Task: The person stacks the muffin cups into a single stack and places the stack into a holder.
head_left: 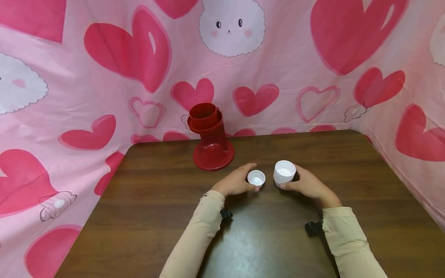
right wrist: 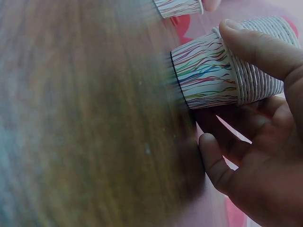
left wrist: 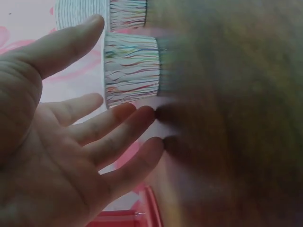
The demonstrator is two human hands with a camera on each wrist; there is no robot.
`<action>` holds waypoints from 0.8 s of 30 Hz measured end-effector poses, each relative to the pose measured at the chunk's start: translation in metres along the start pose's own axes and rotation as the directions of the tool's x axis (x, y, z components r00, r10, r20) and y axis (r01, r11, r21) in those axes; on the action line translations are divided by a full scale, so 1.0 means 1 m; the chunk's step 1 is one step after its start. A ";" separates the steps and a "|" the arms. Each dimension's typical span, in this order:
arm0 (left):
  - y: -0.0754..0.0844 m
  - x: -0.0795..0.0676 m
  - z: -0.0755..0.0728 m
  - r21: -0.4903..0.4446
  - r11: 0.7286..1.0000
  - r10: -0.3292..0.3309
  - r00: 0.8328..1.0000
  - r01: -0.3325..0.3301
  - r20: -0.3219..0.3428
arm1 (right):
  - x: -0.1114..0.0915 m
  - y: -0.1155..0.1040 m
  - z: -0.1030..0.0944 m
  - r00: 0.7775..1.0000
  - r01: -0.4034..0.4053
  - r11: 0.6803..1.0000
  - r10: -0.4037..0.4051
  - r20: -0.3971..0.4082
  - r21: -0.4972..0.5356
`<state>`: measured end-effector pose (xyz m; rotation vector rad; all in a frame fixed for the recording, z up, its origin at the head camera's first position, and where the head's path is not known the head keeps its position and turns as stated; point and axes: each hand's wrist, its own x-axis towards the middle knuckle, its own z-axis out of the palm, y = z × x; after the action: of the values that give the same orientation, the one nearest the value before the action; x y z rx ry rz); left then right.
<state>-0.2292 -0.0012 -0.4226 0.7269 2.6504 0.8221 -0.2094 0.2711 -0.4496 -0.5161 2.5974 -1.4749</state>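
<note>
A single white paper cup [head_left: 256, 178] with thin coloured wavy lines [left wrist: 132, 71] stands upright on the table. My left hand [head_left: 239, 180] is spread around its left side, thumb in front and fingers behind. In the left wrist view the fingers are nearly straight, with fingertips [left wrist: 147, 112] right at the cup's side. To the right is a stack of nested paper cups [head_left: 284, 172], several rims layered above the patterned lowest cup [right wrist: 206, 71]. My right hand [head_left: 309, 184] grips this stack from the right, thumb against the rims and fingers behind it.
A red plastic stand [head_left: 213, 148] with a round base and a tilted, open cylinder on top is at the back left of the brown wooden table [head_left: 156, 216]. Pink cloth with hearts [head_left: 255, 100] hangs behind the table and along its sides.
</note>
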 end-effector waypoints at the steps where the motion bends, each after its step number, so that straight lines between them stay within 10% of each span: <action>1: 0.000 0.000 0.000 0.001 1.000 -0.005 1.000 0.005 -0.005 | 0.000 0.000 0.000 1.000 -0.002 1.000 0.002 -0.001 0.001; 16: 0.002 0.006 0.008 0.015 0.999 -0.040 0.997 0.041 -0.060 | 0.000 -0.001 -0.002 1.000 -0.002 1.000 0.002 0.000 -0.017; 24: 0.008 0.008 0.010 -0.169 0.986 -0.043 0.978 0.007 -0.206 | 0.001 0.000 -0.001 1.000 -0.003 1.000 0.003 0.002 -0.015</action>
<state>-0.2295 0.0132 -0.4268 0.5920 2.7205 1.1572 -0.2102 0.2715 -0.4489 -0.5142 2.6089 -1.4538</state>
